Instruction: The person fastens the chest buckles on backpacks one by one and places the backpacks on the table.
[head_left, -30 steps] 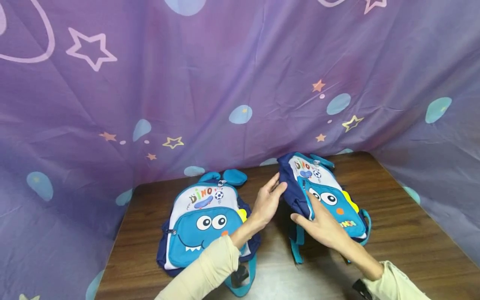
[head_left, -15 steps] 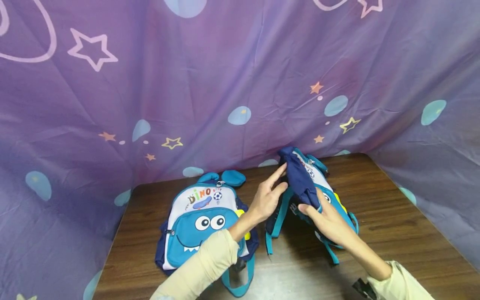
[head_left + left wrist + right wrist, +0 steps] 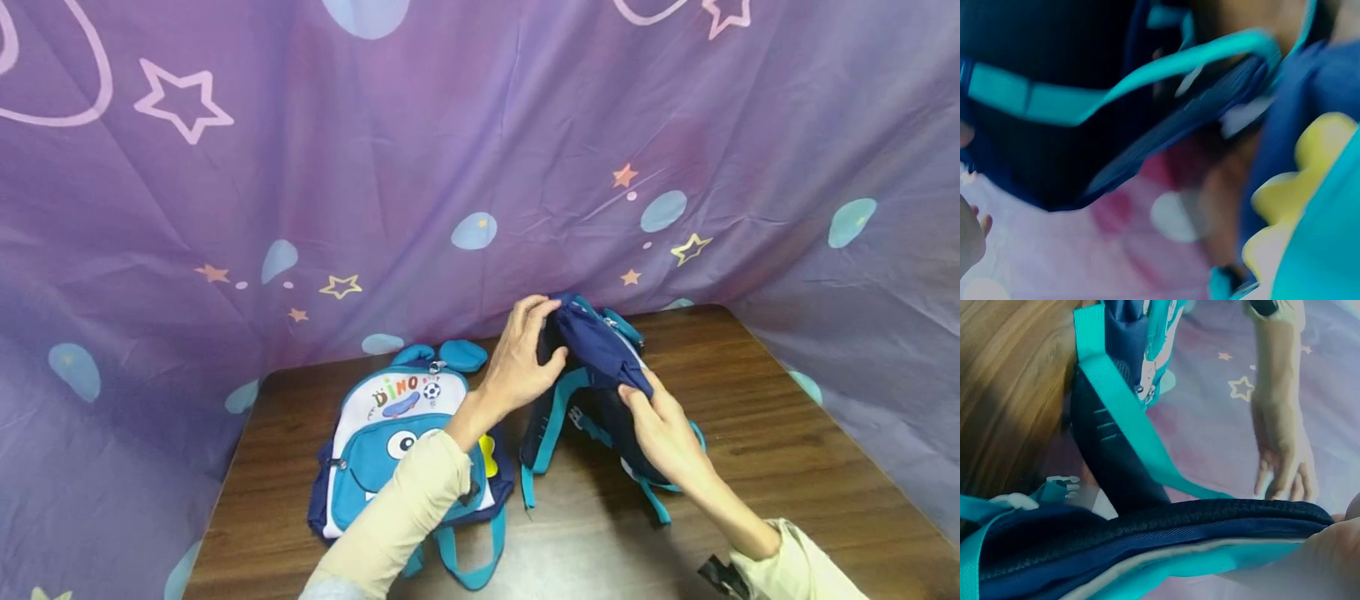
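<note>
Right grip [image 3: 663, 425]: pinching backpack [image 3: 596, 340] | left grip [image 3: 519, 358]: loosely spread | long axis: slanting away leftward, top farthest

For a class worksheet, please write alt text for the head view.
A person's right hand grips a navy and turquoise backpack while the left hand is at its upper edge. A second backpack, printed DINO, lies face up to the left on a wooden table, before a purple star-patterned cloth.

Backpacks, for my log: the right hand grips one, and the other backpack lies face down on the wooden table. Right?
Not face down: the head view shows the other backpack face up on the wooden table. The right hand does grip the first backpack.
</note>
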Available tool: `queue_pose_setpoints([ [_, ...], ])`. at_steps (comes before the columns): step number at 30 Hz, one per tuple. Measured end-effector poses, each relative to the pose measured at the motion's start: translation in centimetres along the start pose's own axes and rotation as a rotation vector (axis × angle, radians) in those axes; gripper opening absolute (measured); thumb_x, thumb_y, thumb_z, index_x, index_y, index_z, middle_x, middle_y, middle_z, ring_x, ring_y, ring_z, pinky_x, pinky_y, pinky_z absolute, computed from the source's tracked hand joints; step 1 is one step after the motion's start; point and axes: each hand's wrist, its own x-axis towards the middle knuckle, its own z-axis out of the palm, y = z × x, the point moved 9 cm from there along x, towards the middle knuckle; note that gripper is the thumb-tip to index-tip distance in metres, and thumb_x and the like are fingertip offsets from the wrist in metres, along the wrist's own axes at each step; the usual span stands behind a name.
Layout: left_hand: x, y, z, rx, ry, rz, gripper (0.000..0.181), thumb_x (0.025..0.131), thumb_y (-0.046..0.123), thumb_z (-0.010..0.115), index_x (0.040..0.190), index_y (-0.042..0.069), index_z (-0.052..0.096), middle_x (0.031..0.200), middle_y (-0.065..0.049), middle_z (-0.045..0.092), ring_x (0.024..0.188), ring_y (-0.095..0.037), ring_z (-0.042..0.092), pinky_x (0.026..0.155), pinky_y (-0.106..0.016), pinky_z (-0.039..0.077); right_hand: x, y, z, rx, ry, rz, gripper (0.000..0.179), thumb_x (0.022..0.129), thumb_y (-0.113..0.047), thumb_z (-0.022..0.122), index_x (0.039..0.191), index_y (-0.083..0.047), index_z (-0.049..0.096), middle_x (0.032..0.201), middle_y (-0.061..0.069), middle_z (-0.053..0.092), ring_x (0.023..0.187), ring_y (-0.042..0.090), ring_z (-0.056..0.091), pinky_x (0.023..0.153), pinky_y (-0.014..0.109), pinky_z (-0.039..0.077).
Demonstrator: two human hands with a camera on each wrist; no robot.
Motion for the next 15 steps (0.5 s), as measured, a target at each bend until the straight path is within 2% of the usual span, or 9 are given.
queue_pose_setpoints([
  [2,1.0,0.5,-0.1,0.076,-0.061,0.082,0.063,0.085,0.015,0.068,0.145,0.017,0.049,0.151,-0.009,0.042,0.142,-0.025,0.038,0.118,-0.039,0.034,-0.1,-0.1,0.0,-0.01,0.004,-0.005,0.047,0.108,-0.025,0.038,0.151,-0.007,0.038,0.146,0.023,0.05,0.136,0.035,0.044,0.112,0.053,0.035],
  [4,1.9,1.2,0.1,0.095,-0.153,0.174,0.062,0.084,0.015,0.066,0.144,0.019,0.052,0.152,-0.006,0.045,0.146,-0.024,0.036,0.121,-0.039,0.029,-0.3,-0.1,-0.1,-0.03,0.003,-0.009,0.044,0.107,-0.025,0.038,0.148,-0.007,0.042,0.141,0.024,0.054,0.132,0.035,0.048,0.108,0.052,0.038],
  [6,2.4,1.9,0.4,0.088,-0.229,0.243,0.055,0.084,0.015,0.066,0.138,0.018,0.058,0.146,-0.004,0.054,0.142,-0.023,0.042,0.12,-0.035,0.03,-0.4,-0.3,-0.3,-0.053,-0.007,-0.007,0.043,0.107,-0.025,0.039,0.146,-0.008,0.044,0.137,0.024,0.057,0.127,0.035,0.051,0.104,0.052,0.04],
  [8,2.9,2.4,0.6,0.069,-0.269,0.283,0.045,0.086,0.015,0.068,0.131,0.015,0.064,0.135,-0.003,0.063,0.133,-0.021,0.051,0.118,-0.03,0.032,-0.4,-0.5,-0.5,-0.081,-0.012,-0.013,0.042,0.106,-0.026,0.042,0.144,-0.008,0.045,0.134,0.023,0.059,0.122,0.035,0.054,0.101,0.049,0.043],
  [11,3.3,3.0,0.2,0.052,-0.249,0.311,0.029,0.088,0.014,0.073,0.117,0.01,0.07,0.119,-0.003,0.07,0.119,-0.02,0.059,0.112,-0.025,0.037,-0.4,-1.4,-0.8,-0.168,-0.032,-0.055,0.048,0.104,-0.03,0.051,0.145,-0.006,0.044,0.129,0.024,0.062,0.111,0.033,0.06,0.091,0.045,0.048],
  [15,4.0,3.9,-0.4,0.057,-0.2,0.339,0.019,0.089,0.009,0.072,0.107,0.009,0.072,0.111,-0.003,0.071,0.115,-0.022,0.059,0.111,-0.026,0.037,0.0,-3.8,-1.6,-0.323,-0.037,-0.156,0.062,0.097,-0.038,0.063,0.145,-0.004,0.042,0.127,0.024,0.061,0.104,0.034,0.061,0.086,0.048,0.049],
])
